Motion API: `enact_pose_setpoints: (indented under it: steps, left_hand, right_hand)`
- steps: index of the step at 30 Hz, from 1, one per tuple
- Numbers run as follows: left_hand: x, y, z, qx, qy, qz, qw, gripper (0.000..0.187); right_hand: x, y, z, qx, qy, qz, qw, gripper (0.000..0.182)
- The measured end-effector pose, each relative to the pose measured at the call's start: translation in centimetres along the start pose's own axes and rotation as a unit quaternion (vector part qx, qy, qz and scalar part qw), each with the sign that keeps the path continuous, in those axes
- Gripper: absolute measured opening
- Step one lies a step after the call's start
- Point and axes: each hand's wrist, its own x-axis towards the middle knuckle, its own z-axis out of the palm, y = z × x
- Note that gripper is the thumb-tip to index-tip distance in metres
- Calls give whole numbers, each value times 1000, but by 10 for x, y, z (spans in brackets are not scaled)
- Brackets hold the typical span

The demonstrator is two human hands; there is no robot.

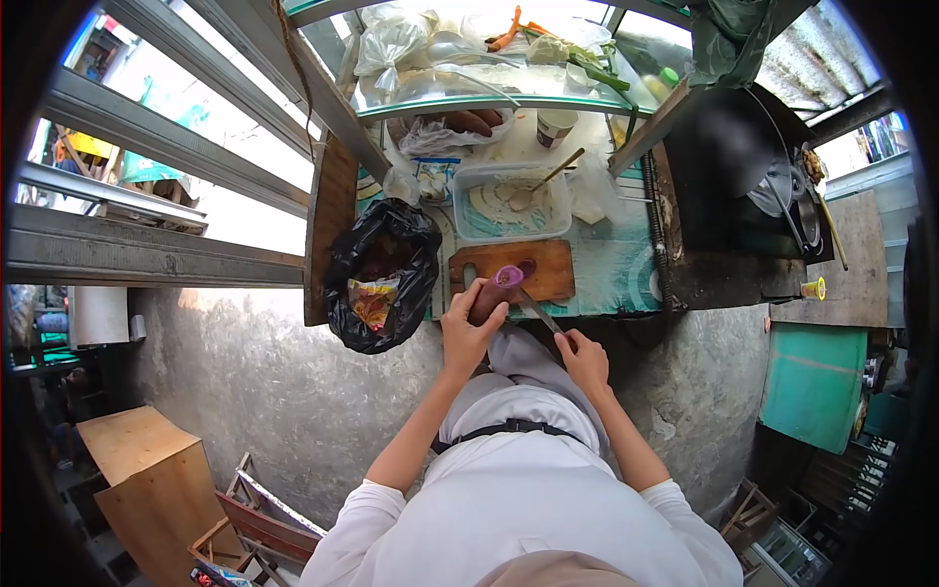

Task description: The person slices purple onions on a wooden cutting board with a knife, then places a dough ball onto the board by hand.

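Note:
My left hand (468,328) is wrapped round a purple-fleshed root (497,293), tilted up, with its cut purple face showing. In my right hand (584,360) is a knife (540,312), its blade pointing up and left towards the root. Behind them a wooden cutting board (551,266) lies on the green table; a small dark purple piece (527,266) shows near its middle. Beyond the board stands a clear plastic tub (472,233) with pale batter and a spoon (521,200) in it. A black plastic bag (416,230) sits open left of the board.
A glass shelf (489,104) with vegetables and plastic bags spans the back of the table. A cup (555,127) stands under it. At the right is a dark wok (734,147) with utensils. Window bars (156,240) run along the left.

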Motion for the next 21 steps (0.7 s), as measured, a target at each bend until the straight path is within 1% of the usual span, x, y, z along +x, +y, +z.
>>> enact_pose_setpoints:
  steps: [1, 4, 8, 10, 12, 15, 17, 21]
  left_hand:
    - [0, -19, 0, 41, -10, -21, 999, 36]
    - [-2, -72, 0, 156, -37, 66, 985, 39]
    - [0, -112, -6, 205, -80, 102, 970, 41]
    - [3, -118, -10, 242, -102, 102, 960, 41]
    - [4, -120, -9, 255, -99, 112, 955, 42]
    - [6, -119, -8, 264, -104, 118, 952, 43]
    - [7, -119, -9, 263, -110, 118, 951, 43]
    - [10, -121, -12, 258, -123, 121, 951, 43]
  right_hand:
    - [-1, 0, -3, 1, 12, 0, 1000, 37]
    - [-3, 2, -11, -4, 44, -4, 999, 36]
    - [-2, -4, -26, -34, 58, -45, 997, 35]
    - [0, -7, -30, -50, 49, -75, 995, 34]
    - [2, -8, -33, -68, 35, -104, 992, 33]
    - [5, -15, -38, -126, 3, -105, 986, 31]
    - [8, -19, -40, -140, -5, -102, 985, 31]
    - [13, -23, -46, -163, 0, -123, 979, 33]
